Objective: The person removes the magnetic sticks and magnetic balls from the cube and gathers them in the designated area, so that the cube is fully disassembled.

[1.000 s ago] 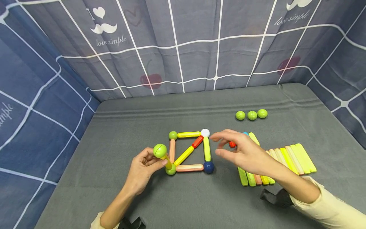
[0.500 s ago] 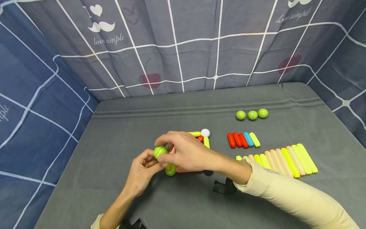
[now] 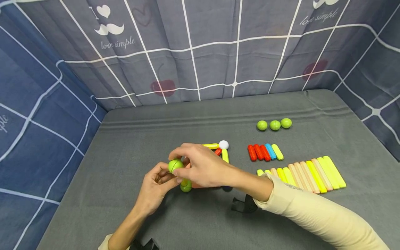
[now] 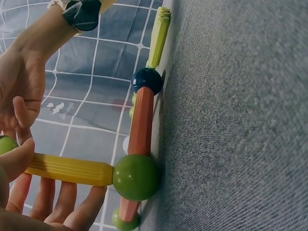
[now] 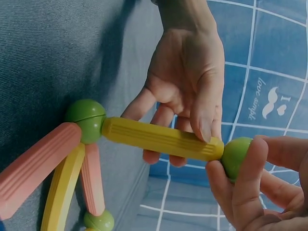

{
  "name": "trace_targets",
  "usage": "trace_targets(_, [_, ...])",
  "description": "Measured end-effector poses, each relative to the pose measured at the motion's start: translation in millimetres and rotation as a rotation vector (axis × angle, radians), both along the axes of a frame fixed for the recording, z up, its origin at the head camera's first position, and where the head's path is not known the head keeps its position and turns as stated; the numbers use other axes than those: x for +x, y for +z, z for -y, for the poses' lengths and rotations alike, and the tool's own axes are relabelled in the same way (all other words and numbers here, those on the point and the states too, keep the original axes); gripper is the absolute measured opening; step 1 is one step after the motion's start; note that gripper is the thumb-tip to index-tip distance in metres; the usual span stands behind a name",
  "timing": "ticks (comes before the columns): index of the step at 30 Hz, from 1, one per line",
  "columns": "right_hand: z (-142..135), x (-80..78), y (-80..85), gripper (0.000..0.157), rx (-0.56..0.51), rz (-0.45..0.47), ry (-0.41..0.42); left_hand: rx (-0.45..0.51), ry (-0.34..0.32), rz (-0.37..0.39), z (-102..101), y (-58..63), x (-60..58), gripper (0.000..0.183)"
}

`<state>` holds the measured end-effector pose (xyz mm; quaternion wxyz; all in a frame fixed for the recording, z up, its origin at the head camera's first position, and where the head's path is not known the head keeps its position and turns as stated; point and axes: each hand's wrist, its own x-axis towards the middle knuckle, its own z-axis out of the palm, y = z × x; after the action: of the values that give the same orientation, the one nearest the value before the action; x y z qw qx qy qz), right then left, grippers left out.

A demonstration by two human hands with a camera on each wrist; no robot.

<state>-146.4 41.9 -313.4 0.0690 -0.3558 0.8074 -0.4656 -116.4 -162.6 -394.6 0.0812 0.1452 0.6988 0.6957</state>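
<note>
A yellow rod stands upright on a green ball, at the near-left corner of a flat frame of rods and balls. My left hand holds this rod near its top, with the thumb on one side and fingers on the other. At the rod's upper end, my right hand pinches another green ball between thumb and fingers. Ball and rod touch. Pink rods run from the lower ball, one reaching a dark blue ball. A white ball marks the far-right corner; my right hand hides much of the frame.
Three green balls lie in a row at the back right. Nearer are short rods in red, blue and yellow-green. A row of longer rods lies at the right, partly behind my right sleeve. A patterned curtain hangs behind the table.
My right hand has come left from beside the frame and taken hold of the top green ball. For the last half second both hands have stayed almost still.
</note>
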Motion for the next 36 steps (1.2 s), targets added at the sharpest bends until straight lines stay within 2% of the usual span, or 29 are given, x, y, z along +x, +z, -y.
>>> trace_targets(4, [-5,-0.3,-1.2,0.02,-0.071,0.068,-0.02,-0.014,0.006,-0.013,-1,-0.3,-0.3,0.027])
trace_targets(12, [-28,-4.5,-10.9,0.022,-0.086,0.032,-0.105,-0.032,0.04,-0.004,-5,0.8,-0.3,0.029])
trace_targets(19, [-71,-15.3,-23.8,0.027,-0.021,-0.007,-0.295,-0.087,0.073,-0.018,-7,0.9,-0.1,0.029])
trace_targets(25, [-114,-34.9,-32.7,0.03,0.059,-0.003,-0.435,-0.11,0.084,-0.023,-7,0.6,-0.5,0.03])
trace_targets(32, [-156,-65.6,-40.1,0.031,0.166,0.104,-0.532,-0.139,0.061,-0.03,-5,-4.6,-0.5,0.03])
trace_targets(36, [-170,-80.2,-47.4,0.03,0.204,0.157,-0.548,-0.127,0.049,-0.047,-5,-7.1,-0.6,0.03])
